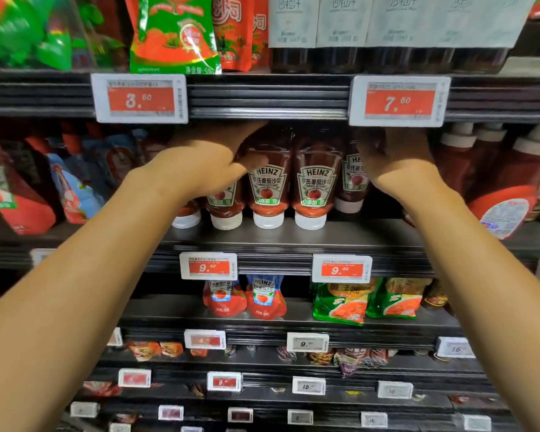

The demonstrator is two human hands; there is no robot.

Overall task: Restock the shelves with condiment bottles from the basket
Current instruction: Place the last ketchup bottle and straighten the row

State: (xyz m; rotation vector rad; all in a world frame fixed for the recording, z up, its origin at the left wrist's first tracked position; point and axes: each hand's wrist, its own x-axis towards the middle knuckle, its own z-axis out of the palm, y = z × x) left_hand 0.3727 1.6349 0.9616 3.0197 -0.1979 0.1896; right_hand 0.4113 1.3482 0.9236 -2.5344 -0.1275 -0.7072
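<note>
Forearms, both bare, fill the lower corners of the head view and reach up to the ketchup shelf (pixel 293 241).

Left hand (pixel 200 169): fingers reach over the top of one ketchup bottle (pixel 267 182) and the thumb presses its front above the label. Judged a closed grip on that bottle, probably to seat it in line with its neighbours. Right hand (pixel 396 163): seen from the back, at the right end of the row, fingers hidden behind the palm and under the price rail. It lies against the rightmost bottle (pixel 354 179); whether it holds or only steadies it, I cannot tell.

Bottles stand cap-down, labels forward, set back from the shelf lip. Placement reads as facing-up: labels outward, row tight, matching the 9.40 price tag (pixel 208 265) below.

Counts, this shelf: five white caps visible in the row, so at least five ketchup bottles, two with labels fully readable. Price tags: two on the rail above (3.60, 7.60), two on this shelf's rail (9.40, 9.90). Next shelf down: two red ketchup pouches (pixel 245 296) and two green sachets (pixel 365 302).

Basket not in view. Task appears mid-way: stock is going onto the shelf, with room left at the front.
</note>
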